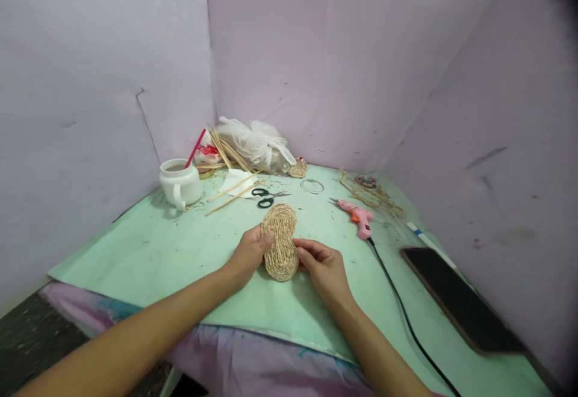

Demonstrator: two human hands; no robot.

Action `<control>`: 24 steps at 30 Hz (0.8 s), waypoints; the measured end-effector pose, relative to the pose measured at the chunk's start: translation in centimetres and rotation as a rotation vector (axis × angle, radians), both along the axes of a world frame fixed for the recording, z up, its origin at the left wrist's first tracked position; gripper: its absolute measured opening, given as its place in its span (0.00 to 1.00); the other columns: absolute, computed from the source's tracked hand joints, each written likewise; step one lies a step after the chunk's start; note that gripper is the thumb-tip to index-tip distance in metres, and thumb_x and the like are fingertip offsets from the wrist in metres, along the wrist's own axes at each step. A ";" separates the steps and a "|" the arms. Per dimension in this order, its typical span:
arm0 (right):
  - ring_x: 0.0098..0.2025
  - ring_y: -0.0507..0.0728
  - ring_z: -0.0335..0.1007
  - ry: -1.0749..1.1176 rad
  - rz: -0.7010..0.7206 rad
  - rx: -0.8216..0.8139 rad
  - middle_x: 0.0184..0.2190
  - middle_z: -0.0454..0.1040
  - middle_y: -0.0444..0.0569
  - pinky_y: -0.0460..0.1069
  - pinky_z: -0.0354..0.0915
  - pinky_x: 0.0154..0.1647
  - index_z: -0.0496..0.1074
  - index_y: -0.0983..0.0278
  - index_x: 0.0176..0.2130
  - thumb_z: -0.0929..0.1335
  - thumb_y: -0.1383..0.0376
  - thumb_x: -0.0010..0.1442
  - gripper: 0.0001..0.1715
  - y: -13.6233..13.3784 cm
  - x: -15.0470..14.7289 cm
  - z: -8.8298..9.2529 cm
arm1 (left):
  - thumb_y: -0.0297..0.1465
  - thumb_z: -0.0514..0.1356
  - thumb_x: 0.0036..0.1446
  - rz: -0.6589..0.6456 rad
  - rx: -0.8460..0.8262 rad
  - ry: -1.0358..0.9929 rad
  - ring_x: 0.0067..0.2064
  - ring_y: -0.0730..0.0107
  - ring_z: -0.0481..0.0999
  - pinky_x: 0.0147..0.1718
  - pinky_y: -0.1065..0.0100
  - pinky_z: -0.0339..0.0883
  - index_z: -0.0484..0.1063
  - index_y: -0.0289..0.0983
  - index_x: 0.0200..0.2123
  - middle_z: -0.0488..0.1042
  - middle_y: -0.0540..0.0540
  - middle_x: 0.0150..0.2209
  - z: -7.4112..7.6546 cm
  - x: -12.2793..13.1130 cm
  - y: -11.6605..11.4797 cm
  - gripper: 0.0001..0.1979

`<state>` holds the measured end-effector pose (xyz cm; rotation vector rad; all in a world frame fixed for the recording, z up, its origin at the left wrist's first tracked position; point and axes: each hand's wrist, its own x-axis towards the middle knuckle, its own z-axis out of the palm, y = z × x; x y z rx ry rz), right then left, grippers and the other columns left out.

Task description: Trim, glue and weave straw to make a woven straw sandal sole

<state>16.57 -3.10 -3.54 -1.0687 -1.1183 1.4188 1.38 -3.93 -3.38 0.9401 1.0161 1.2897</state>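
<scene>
A flat woven straw piece [280,239], shaped like a small shoe sole, lies on the green table cover [149,252] in front of me. My left hand [250,254] grips its left edge, thumb on top. My right hand [321,266] pinches its right lower edge with curled fingers. Both hands hold the piece against the table.
Black scissors [267,196], a wire ring [312,185] and a pink glue gun [357,215] with its black cord [397,300] lie beyond the piece. A white mug [179,184], sticks and a plastic bag [255,144] sit at the back left. A dark phone [456,297] lies right. Purple walls enclose the table.
</scene>
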 end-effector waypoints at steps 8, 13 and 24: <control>0.24 0.53 0.71 0.000 0.000 -0.021 0.22 0.78 0.47 0.48 0.68 0.28 0.78 0.66 0.26 0.74 0.65 0.36 0.11 0.3 -0.3 -0.4 | 0.37 0.62 0.45 0.034 0.059 0.036 0.36 0.60 0.73 0.37 0.62 0.66 0.69 0.32 0.37 0.76 0.44 0.33 -0.4 0.0 -0.1 0.17; 0.23 0.51 0.69 0.031 -0.012 -0.031 0.22 0.77 0.45 0.46 0.67 0.27 0.77 0.66 0.25 0.75 0.65 0.35 0.12 0.1 -0.3 0.2 | 0.37 0.63 0.45 0.010 0.062 -0.003 0.34 0.63 0.73 0.35 0.63 0.67 0.68 0.32 0.38 0.76 0.44 0.33 0.1 0.1 -0.2 0.19; 0.21 0.49 0.68 0.139 0.083 -0.142 0.19 0.74 0.43 0.45 0.66 0.24 0.75 0.67 0.25 0.77 0.60 0.34 0.16 0.3 0.1 0.5 | 0.30 0.70 0.31 -0.061 -0.021 -0.097 0.31 0.63 0.74 0.32 0.63 0.68 0.72 0.29 0.32 0.77 0.42 0.30 0.4 -0.3 -0.1 0.21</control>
